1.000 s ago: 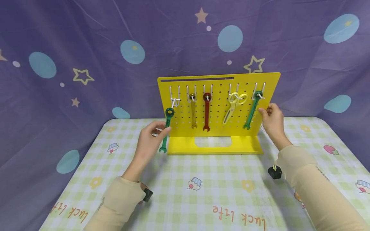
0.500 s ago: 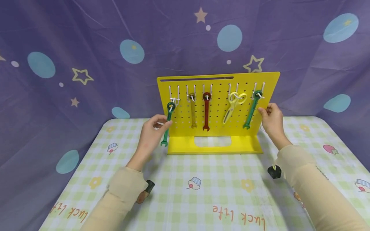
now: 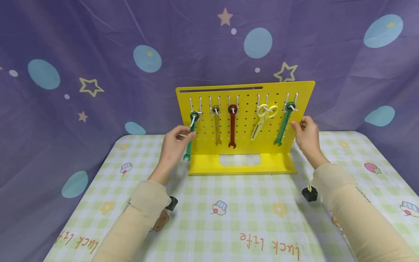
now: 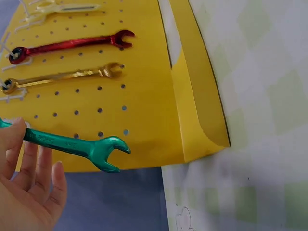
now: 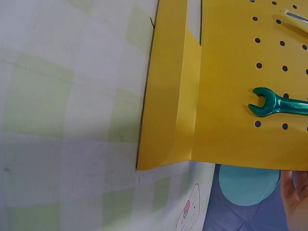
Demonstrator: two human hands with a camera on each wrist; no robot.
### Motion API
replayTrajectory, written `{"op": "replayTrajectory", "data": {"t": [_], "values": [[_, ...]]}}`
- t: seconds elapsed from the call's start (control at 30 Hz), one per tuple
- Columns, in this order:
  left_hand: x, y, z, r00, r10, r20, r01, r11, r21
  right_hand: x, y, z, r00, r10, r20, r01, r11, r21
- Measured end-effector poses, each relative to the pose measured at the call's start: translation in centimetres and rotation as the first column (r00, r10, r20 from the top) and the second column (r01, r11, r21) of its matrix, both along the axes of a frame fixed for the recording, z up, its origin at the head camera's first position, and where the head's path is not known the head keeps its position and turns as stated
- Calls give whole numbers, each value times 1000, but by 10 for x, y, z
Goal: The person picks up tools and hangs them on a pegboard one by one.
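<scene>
My left hand [image 3: 174,145] pinches a green wrench [image 4: 72,144] by its shaft, at the left edge of a yellow pegboard [image 3: 242,160]. The wrench's ring end is at the leftmost white hook [image 3: 200,105], whose prong shows through the ring. With thumb and fingers my right hand [image 3: 307,136] grips the board's right edge. Beside it a second green wrench [image 3: 283,125] hangs on the rightmost hook. A gold wrench [image 3: 217,127], a red wrench [image 3: 232,127] and pale yellow scissors [image 3: 260,122] hang between the two green wrenches.
The pegboard's base stands on a table [image 3: 248,203] with a checked cloth. A purple patterned curtain [image 3: 196,43] hangs right behind the table. Dark wrist-camera pieces [image 3: 309,193] show near both sleeves.
My left hand has lifted the green wrench up to the leftmost hook, and the ring now surrounds the prong. My right hand stays on the board's edge.
</scene>
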State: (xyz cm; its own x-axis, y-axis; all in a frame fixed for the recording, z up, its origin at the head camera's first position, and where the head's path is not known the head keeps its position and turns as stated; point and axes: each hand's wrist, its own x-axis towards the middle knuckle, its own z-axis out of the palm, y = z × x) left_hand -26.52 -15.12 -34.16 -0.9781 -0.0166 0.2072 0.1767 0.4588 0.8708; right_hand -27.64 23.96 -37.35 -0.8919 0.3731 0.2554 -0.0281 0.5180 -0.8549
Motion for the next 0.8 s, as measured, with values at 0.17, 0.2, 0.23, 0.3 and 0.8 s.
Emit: {"op": "replayTrajectory", "data": {"t": [0.17,0.2,0.23,0.3,0.8], "values": [[-9,1,-3,1000,7,-22,-8,1000,-17,-1,0,0,1000,-4,3,4,1000,-5],[-10,1,-4,1000,9,-27,-9,1000,-19,-1,0,0,1000,-4,4,4,1000,-4],[-11,1,-5,999,11,-30,-11,1000,-17,-1,0,0,1000,-3,4,3,1000,-2],[-14,2,-6,999,18,-35,-18,1000,-19,-1,0,0,1000,-2,0,2,1000,2],[-27,5,-14,1000,25,2,-25,999,-43,-1,-1,0,1000,2,8,-2,1000,-3]]}}
